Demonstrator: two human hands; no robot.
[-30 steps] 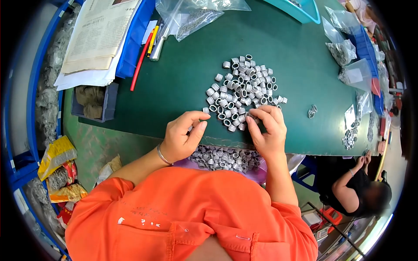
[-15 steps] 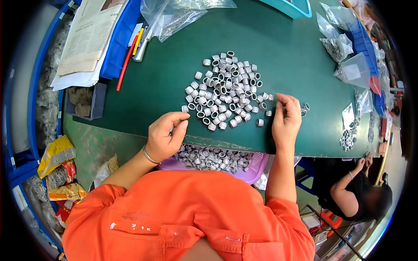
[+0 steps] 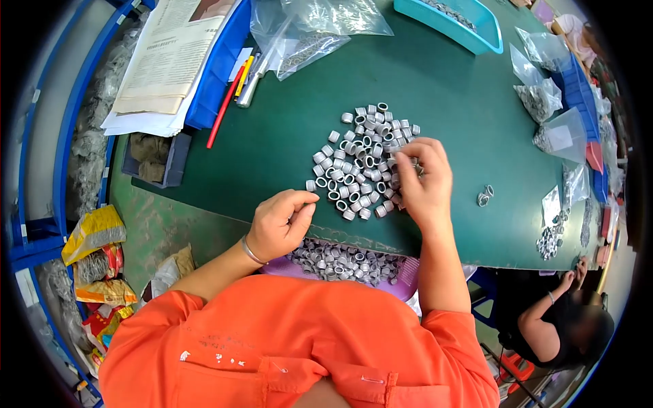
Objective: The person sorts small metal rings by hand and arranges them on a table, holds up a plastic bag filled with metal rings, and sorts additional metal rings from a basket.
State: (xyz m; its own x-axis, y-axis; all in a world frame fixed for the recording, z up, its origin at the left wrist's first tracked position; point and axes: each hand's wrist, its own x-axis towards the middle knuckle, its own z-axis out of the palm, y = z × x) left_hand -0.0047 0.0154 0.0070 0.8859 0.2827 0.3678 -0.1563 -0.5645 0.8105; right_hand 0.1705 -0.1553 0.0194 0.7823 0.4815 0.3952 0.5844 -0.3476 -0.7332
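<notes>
Many small silvery metal rings [image 3: 354, 163], like short sleeves, lie in a loose heap on the green table. My right hand [image 3: 427, 178] reaches over the heap's right side, thumb and fingertips close together among the rings. What lies between those fingertips is hidden. Near the table's front edge, just left of the heap, my left hand [image 3: 280, 223] is closed, with its fingers curled and the thumb against them. Its palm side is out of sight, so I cannot make out what it holds. A pair of rings [image 3: 484, 196] lies apart, to the right.
Below the table edge, a purple basket [image 3: 408, 277] contains more rings. Pens [image 3: 226, 112], a blue bin [image 3: 216, 75] with papers and plastic bags [image 3: 313, 47] are at back left. A turquoise tray [image 3: 449, 27] stands behind. Another person [image 3: 558, 319] sits at right.
My right hand has moved left, from beside the heap to over its right side. My left hand stays closed near the front edge. The whole view has shifted slightly.
</notes>
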